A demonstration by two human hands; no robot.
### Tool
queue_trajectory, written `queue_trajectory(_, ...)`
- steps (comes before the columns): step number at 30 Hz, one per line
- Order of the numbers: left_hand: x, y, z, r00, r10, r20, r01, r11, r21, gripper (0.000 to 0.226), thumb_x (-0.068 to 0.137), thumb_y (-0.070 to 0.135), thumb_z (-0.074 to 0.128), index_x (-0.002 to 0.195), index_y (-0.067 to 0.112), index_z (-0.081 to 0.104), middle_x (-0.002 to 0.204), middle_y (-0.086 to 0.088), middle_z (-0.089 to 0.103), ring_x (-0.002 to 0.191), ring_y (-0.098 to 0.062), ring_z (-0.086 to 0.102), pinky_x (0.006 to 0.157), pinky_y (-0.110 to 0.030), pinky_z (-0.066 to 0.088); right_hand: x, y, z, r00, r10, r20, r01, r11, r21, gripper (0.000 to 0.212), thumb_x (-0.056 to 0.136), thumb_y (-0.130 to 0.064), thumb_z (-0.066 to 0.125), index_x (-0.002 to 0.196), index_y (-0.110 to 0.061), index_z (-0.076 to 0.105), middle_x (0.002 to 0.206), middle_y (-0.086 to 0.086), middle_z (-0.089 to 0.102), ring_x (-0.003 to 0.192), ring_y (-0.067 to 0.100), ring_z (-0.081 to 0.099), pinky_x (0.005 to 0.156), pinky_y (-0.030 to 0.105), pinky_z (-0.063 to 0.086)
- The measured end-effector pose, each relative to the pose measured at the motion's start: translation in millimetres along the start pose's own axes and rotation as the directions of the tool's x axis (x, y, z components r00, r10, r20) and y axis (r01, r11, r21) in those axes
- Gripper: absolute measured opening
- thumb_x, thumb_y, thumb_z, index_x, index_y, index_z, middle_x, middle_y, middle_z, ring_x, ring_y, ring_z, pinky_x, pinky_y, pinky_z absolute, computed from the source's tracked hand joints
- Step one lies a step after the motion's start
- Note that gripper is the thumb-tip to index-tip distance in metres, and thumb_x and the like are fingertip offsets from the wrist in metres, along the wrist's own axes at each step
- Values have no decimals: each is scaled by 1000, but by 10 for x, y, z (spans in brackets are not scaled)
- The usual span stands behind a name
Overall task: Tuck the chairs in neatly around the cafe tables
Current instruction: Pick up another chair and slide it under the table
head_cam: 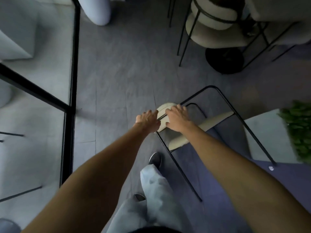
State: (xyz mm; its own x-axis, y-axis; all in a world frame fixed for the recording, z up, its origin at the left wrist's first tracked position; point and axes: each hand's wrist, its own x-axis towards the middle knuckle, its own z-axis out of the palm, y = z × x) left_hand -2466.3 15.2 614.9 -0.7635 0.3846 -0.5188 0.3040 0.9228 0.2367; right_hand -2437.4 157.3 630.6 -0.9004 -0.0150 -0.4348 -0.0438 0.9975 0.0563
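A chair (pixel 217 121) with a cream cushioned backrest and thin black metal frame stands just in front of me, right of centre. My left hand (pixel 148 120) grips the left end of the cream backrest roll. My right hand (pixel 176 119) lies over the top of the same backrest, fingers curled on it. The chair's seat points toward a pale table (pixel 262 135) at the right, whose top holds a green plant (pixel 297 132). A second cream chair (pixel 213 22) sits tucked at another table near the top right.
A black-framed glass partition (pixel 74 64) runs along the left. A round dark table base (pixel 225 60) stands on the grey floor at the upper right. My leg and dark shoe (pixel 155 159) are just behind the chair. Open floor lies in the middle.
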Motion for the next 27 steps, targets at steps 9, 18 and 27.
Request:
queue_trajectory(9,1405,-287,618,994,-20,104,31,994,-104,69,87,44,65,145,23,33,133,-11,52,119,-34,55,89,-46,46,1255,147,669,997,-40,72,45,996,-76,59,78,-37,73,132,-22,53,134,7,53,124,30,44,100,42,33)
queue_trajectory(18,2667,-768,1615,970,105,219,-68,983,-168,127,66,55,83,158,25,2,156,-12,29,140,-35,35,105,-54,38,2406,143,1553,975,1,222,44,980,-196,94,66,-58,82,143,-25,38,146,9,40,134,33,35,106,49,31)
queue_trajectory(27,3152,-904,2180,956,197,219,-91,905,-415,117,59,44,87,151,22,19,136,-4,52,122,-27,52,98,-36,45,2844,100,1903,933,-1,359,113,950,-290,96,55,-57,84,136,-23,46,137,8,50,129,31,42,106,52,27)
